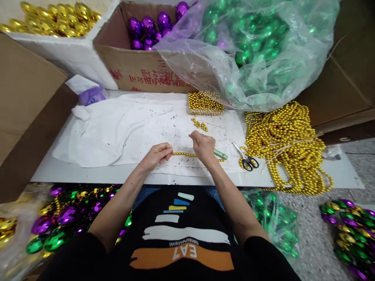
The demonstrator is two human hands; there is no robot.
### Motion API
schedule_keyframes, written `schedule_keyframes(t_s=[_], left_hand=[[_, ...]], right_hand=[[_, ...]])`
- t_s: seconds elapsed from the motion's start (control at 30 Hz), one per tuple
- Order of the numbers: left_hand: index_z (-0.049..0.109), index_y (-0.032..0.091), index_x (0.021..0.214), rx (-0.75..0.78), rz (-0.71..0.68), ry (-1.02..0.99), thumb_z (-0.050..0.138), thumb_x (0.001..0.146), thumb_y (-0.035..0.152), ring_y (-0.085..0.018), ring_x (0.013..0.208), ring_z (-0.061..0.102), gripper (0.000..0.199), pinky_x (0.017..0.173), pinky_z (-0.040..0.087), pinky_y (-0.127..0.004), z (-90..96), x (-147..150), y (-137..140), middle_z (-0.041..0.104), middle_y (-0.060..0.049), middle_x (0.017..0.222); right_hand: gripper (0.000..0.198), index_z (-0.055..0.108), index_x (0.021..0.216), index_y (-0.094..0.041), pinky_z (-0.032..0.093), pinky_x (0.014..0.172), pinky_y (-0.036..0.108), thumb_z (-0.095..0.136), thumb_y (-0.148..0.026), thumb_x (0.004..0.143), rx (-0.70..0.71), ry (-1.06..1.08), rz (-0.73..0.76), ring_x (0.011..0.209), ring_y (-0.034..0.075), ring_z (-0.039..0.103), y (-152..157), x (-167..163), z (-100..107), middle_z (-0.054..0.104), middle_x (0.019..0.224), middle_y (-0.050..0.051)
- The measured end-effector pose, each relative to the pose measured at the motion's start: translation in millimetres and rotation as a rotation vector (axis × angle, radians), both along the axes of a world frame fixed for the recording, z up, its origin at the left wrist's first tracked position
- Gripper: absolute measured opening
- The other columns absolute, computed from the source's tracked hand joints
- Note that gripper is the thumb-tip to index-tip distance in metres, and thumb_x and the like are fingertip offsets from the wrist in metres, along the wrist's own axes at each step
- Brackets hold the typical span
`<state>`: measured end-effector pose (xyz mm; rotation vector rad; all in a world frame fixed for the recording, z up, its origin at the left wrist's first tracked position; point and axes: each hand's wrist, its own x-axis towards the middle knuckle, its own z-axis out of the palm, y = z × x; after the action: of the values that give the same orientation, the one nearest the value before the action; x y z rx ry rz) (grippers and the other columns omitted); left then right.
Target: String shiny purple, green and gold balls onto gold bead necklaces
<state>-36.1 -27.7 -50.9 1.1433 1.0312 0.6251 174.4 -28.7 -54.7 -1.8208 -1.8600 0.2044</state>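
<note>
My left hand (161,154) pinches one end of a short string of gold beads (184,154) just above the white cloth. The string runs to the right, passes under my right hand and shows again beyond the wrist. My right hand (203,146) is closed with its fingertips pressed together; what they hold, if anything, is too small to make out. A green-handled tool (219,153) lies partly hidden behind the right wrist. Several loose gold beads (199,124) rest ahead of that hand, by a small box full of gold beads (206,104).
Black-handled scissors (247,159) lie right of my hands, beside a heap of gold bead strands (287,148). Dark specks dot the white cloth (117,128). A carton of purple balls (158,70) and a clear bag of green balls (258,50) stand behind. An open carton flap (26,105) is at left.
</note>
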Motion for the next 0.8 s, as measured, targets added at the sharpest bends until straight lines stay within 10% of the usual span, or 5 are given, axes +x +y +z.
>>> schedule_keyframes(t_s=[0.27,0.43,0.6,0.8], left_hand=[[0.063,0.019,0.077,0.106,0.168,0.239,0.069,0.076,0.046,-0.007,0.047,0.038,0.028,0.047,0.025,-0.024,6.6,-33,29,0.062,0.001,0.064],[0.068,0.025,0.088,0.288,0.189,0.694,0.065,0.081,0.041,-0.017,0.059,0.052,0.018,0.061,0.04,-0.034,1.2,-56,45,0.07,-0.001,0.085],[0.067,0.026,0.112,0.6,0.192,0.796,0.064,0.085,0.031,-0.023,0.081,0.062,0.028,0.085,0.044,-0.043,6.3,-2,33,0.065,-0.006,0.122],[0.072,0.021,0.099,0.53,-0.23,0.497,0.059,0.088,0.028,-0.022,0.087,0.065,0.017,0.079,0.046,-0.033,21.8,86,5,0.074,-0.005,0.105]], right_hand=[[0.023,0.07,0.11,-0.024,0.047,0.077,0.031,0.056,-0.03,0.093,0.023,0.36,0.013,0.092,0.02,0.063,-11,85,13,0.07,0.111,0.006],[0.017,0.071,0.084,-0.02,0.047,0.079,0.035,0.056,-0.024,0.09,0.009,0.223,-0.259,0.084,0.022,0.063,-71,169,12,0.068,0.086,0.006],[0.016,0.071,0.086,-0.021,0.045,0.077,0.035,0.056,-0.018,0.088,-0.186,-0.061,-0.192,0.092,0.025,0.058,-109,156,-17,0.065,0.089,0.008],[0.015,0.065,0.078,-0.02,0.045,0.074,0.033,0.055,-0.016,0.088,-0.193,-0.112,-0.192,0.092,0.024,0.057,-112,143,-14,0.064,0.089,0.009]])
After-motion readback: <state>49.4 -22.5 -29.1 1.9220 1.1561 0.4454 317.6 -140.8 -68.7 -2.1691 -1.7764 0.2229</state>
